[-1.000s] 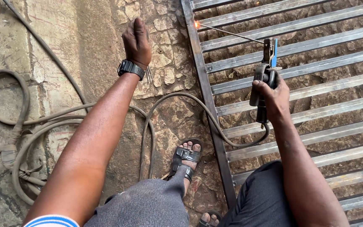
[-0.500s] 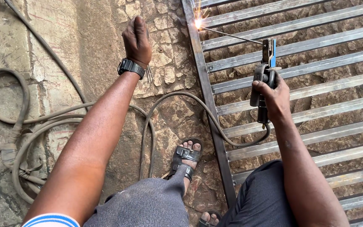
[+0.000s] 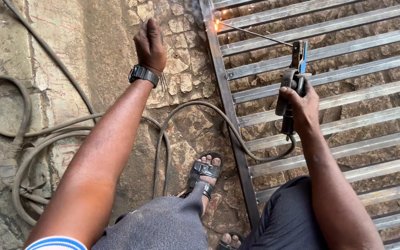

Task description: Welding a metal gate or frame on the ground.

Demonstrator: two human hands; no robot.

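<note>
My right hand [image 3: 302, 104] grips a welding electrode holder [image 3: 292, 83] with a blue clamp. A thin welding rod [image 3: 255, 33] runs from it up and left to the metal grille's side rail [image 3: 223, 92], where a small orange spark [image 3: 217, 25] glows at the rod's tip. My left hand [image 3: 150, 44], with a black wristwatch [image 3: 143, 74] on the wrist, is stretched out over the stone ground, fingers closed around several spare thin rods [image 3: 163, 82] that stick out below the fist.
The grille [image 3: 348, 88] of flat steel bars lies on the stone ground at the right. A thick cable [image 3: 200, 109] loops from the holder across the ground; more coiled cable [image 3: 19, 153] lies at the left. My sandalled foot [image 3: 204, 171] rests beside the rail.
The spark at the rod's tip flared brighter half a second ago and is smaller now. Both hands have stayed almost still.
</note>
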